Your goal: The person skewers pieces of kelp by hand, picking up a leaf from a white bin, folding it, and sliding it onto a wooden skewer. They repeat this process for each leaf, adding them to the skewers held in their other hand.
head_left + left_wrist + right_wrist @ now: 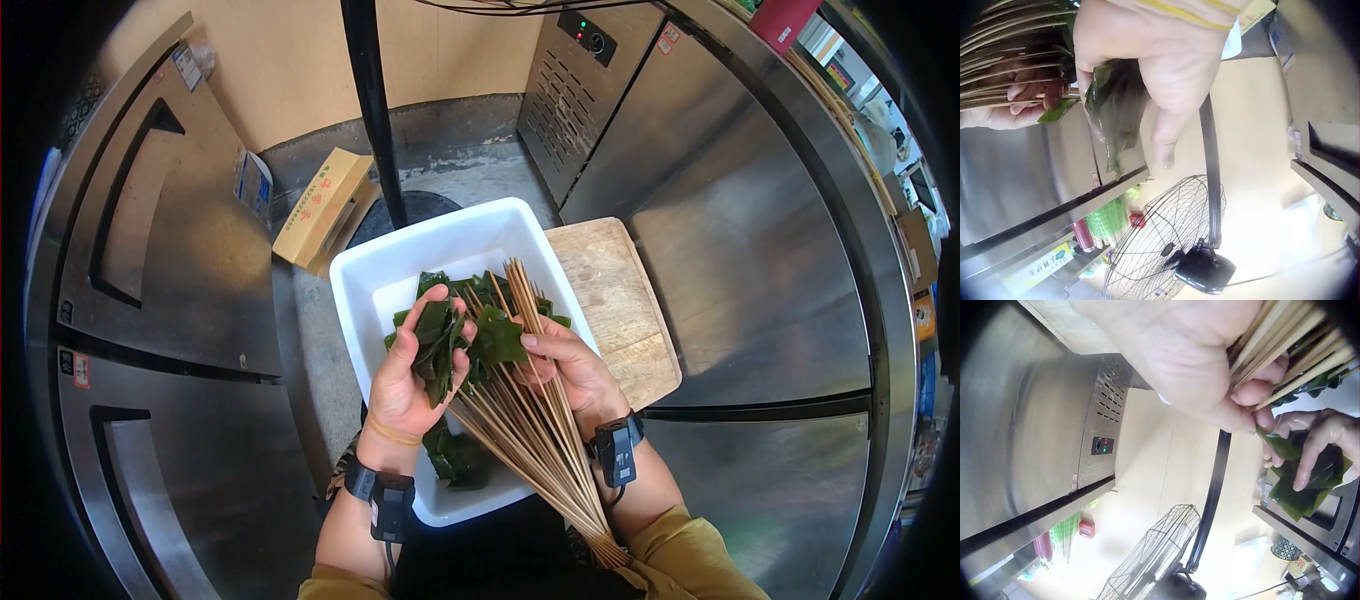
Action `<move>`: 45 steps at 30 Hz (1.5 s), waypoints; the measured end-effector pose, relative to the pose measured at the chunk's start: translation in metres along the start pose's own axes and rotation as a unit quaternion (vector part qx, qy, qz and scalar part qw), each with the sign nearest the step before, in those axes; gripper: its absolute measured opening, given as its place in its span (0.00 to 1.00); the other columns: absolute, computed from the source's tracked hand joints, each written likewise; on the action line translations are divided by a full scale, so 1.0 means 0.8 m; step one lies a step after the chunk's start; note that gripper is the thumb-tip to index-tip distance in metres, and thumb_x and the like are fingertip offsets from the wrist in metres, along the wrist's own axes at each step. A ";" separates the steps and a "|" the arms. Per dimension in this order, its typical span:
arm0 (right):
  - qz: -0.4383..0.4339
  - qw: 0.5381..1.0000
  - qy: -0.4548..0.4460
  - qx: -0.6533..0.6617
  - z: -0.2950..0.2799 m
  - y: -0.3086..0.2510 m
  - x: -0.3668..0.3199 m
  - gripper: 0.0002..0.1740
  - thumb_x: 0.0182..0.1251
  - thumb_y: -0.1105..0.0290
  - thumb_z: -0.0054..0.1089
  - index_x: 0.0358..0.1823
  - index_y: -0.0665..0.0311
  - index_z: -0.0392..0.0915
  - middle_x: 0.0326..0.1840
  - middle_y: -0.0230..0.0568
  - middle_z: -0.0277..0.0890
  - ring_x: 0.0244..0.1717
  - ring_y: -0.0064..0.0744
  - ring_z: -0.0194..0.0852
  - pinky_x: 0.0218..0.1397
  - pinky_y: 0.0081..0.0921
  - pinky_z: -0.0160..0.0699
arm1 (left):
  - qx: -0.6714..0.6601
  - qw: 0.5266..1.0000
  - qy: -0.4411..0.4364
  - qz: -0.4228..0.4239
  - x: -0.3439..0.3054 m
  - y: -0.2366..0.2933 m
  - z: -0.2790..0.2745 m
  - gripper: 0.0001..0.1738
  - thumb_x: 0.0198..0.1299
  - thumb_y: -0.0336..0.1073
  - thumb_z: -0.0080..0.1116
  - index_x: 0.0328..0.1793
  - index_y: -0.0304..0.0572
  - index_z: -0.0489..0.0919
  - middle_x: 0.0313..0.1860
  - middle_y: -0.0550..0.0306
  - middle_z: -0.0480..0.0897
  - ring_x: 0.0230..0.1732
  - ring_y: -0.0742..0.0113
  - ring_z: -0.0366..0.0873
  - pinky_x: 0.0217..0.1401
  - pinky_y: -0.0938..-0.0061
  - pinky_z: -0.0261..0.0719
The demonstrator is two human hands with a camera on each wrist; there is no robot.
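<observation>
My left hand (395,388) holds a stack of dark green kelp pieces (432,345) between thumb and curled fingers, above a white tub (488,232). My right hand (580,375) grips a large bundle of thin wooden skewers (525,430) that fans down toward the lap. Its thumb and fingertip also pinch one kelp piece (498,337) beside the skewers; in the right wrist view that kelp piece (1280,446) reaches toward the left hand's stack (1307,481). More kelp (460,458) lies in the tub under the hands.
A wooden board (615,300) lies right of the tub. Steel cabinets (750,230) stand on the right, and another steel cabinet (180,230) on the left. Beyond the tub are a yellow cardboard box (322,205) and a black pole (372,110), which carries a fan (1166,250).
</observation>
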State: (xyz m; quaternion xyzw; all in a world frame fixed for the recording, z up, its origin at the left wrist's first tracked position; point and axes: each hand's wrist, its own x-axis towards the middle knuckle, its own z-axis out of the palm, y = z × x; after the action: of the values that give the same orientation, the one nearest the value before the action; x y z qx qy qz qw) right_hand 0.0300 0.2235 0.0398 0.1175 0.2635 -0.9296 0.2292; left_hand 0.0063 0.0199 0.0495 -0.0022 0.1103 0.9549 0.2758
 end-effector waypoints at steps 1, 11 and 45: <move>0.000 1.000 0.001 0.000 0.001 0.000 0.000 0.11 0.63 0.76 0.57 0.47 0.63 0.72 0.27 0.26 0.72 0.16 0.11 0.63 0.20 0.08 0.67 | -0.006 1.000 -0.012 -0.007 0.001 0.000 -0.003 0.34 0.58 0.44 0.61 0.69 0.44 0.63 0.59 0.55 0.71 0.57 0.62 0.70 0.50 0.76 0.80; -0.001 0.999 -0.029 0.039 0.000 0.000 -0.001 0.13 0.64 0.77 0.56 0.50 0.65 0.70 0.29 0.29 0.73 0.16 0.11 0.63 0.19 0.08 0.69 | -0.019 0.999 0.028 0.005 0.005 0.000 0.000 0.34 0.58 0.42 0.62 0.68 0.41 0.64 0.59 0.54 0.70 0.55 0.63 0.69 0.52 0.75 0.76; 0.002 0.999 0.012 0.035 0.002 0.000 0.000 0.13 0.62 0.79 0.56 0.48 0.62 0.70 0.26 0.27 0.70 0.15 0.11 0.62 0.18 0.09 0.65 | 0.259 0.951 0.112 0.125 0.010 -0.044 0.029 0.25 0.59 0.22 0.48 0.65 0.42 0.67 0.46 0.57 0.76 0.38 0.74 0.74 0.29 0.84 0.72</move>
State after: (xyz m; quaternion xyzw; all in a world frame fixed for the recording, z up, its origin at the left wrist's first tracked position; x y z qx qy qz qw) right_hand 0.0299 0.2223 0.0411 0.1373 0.2329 -0.9364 0.2239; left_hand 0.0192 0.0576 0.0640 -0.0234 0.3835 0.9139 0.1312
